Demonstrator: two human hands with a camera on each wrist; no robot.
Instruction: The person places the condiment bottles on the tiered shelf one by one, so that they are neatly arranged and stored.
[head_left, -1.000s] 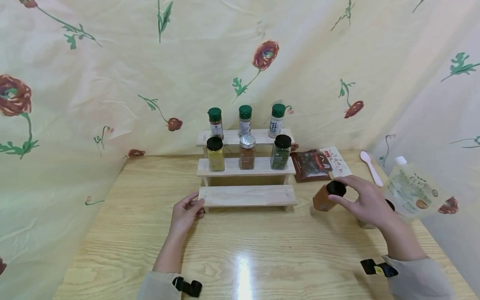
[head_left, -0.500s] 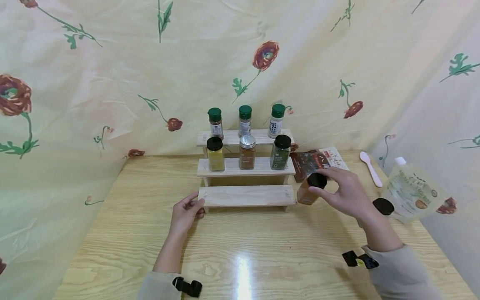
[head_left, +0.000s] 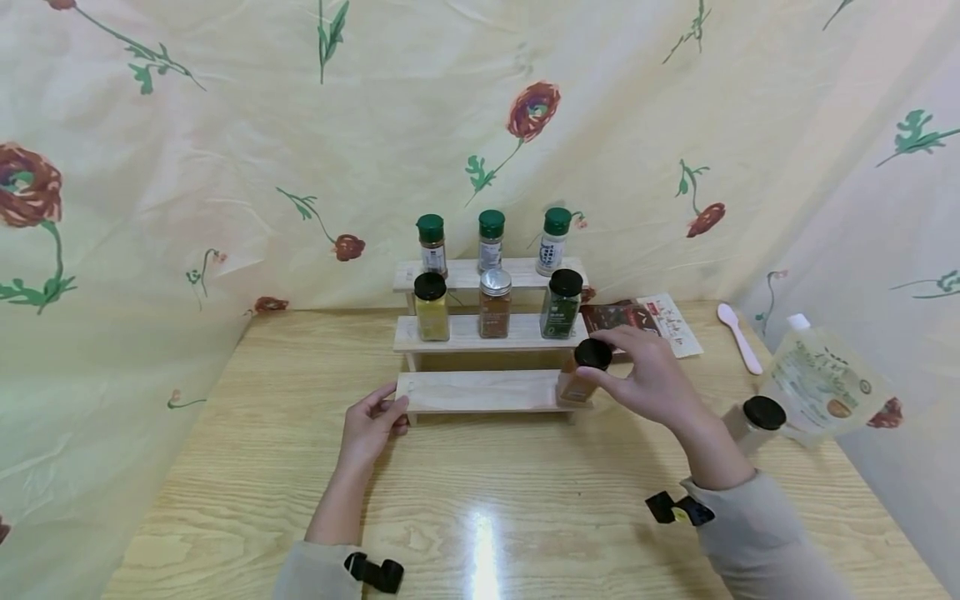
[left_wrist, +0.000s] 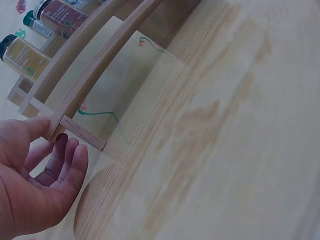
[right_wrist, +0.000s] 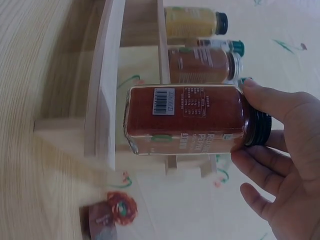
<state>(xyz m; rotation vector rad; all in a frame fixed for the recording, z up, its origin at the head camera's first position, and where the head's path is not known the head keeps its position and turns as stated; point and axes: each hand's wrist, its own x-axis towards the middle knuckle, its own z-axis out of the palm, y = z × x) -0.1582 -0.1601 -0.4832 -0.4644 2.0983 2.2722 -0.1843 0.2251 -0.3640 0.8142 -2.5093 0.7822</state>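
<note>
Head view: right hand (head_left: 647, 379) pinches the black cap of a square glass jar of orange-red spice (head_left: 577, 379), fingers curled round the lid. Jar upright at the right end of the lowest step of the pale three-step wooden rack (head_left: 480, 392), base at or just above the board, can't tell if touching. Left hand (head_left: 371, 425) at the left end of that step, thumb on the corner, fingers loosely bent, not wrapped round anything. Mid step: yellow-powder jar w/ black cap (head_left: 431, 308), brown-powder jar w/ silver cap (head_left: 495, 304), green-herb jar w/ black cap (head_left: 561, 304). Top step: 3 green-capped bottles.

Left wrist view: left hand (left_wrist: 37, 175) relaxed, thumb tip against the rack's end corner (left_wrist: 57, 125), other fingers just beside it.

Right wrist view: right hand (right_wrist: 280, 165) w/ thumb and fingers round the cap, jar (right_wrist: 187, 120) right against the rack edge (right_wrist: 102, 90), barcode label facing cam
</note>
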